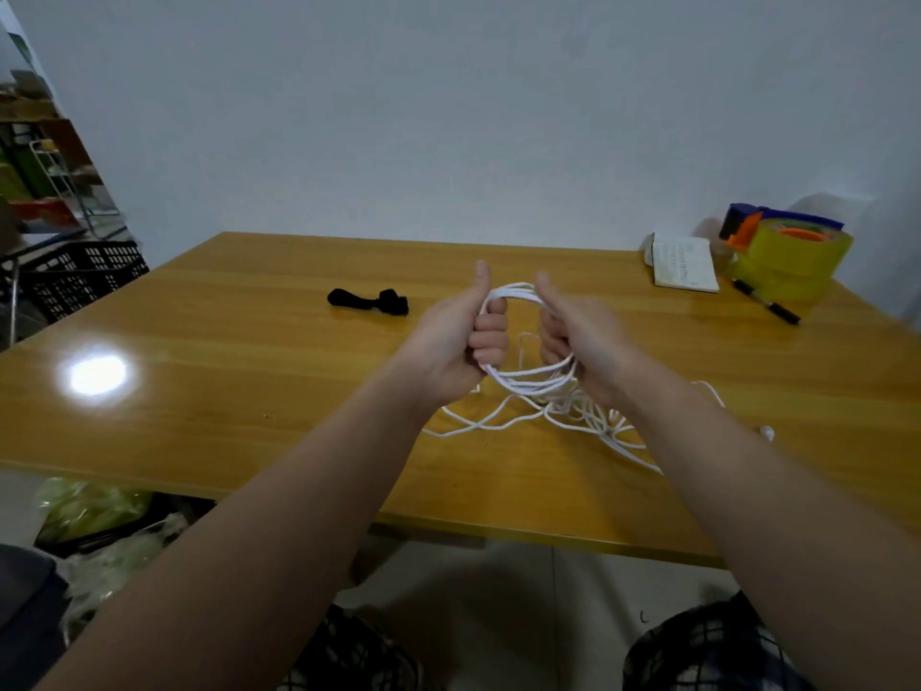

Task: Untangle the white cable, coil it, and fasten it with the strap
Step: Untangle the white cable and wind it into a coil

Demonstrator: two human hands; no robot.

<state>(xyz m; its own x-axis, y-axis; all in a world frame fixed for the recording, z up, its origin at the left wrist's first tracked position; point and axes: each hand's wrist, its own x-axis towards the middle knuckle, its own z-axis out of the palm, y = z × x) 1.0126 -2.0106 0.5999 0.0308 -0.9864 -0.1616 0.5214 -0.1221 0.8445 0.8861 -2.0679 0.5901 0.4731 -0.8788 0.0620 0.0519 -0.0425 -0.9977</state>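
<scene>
The white cable [518, 379] is partly wound into a round coil held above the yellow wooden table [239, 341]. My left hand [461, 336] grips the coil's left side, fingers curled through it, thumb up. My right hand [580, 336] grips the right side of the same coil. Below the hands, the rest of the cable lies in loose tangled loops on the table, running off to the right to a white plug end [767, 432]. The black strap [369, 300] lies on the table to the left of my hands, apart from the cable.
At the back right of the table stand rolls of yellow tape [792, 261] with a blue and orange dispenser, a small white notebook [685, 264] and a black pen [767, 301]. A black crate [79, 276] stands off the left edge. A wall is behind the table.
</scene>
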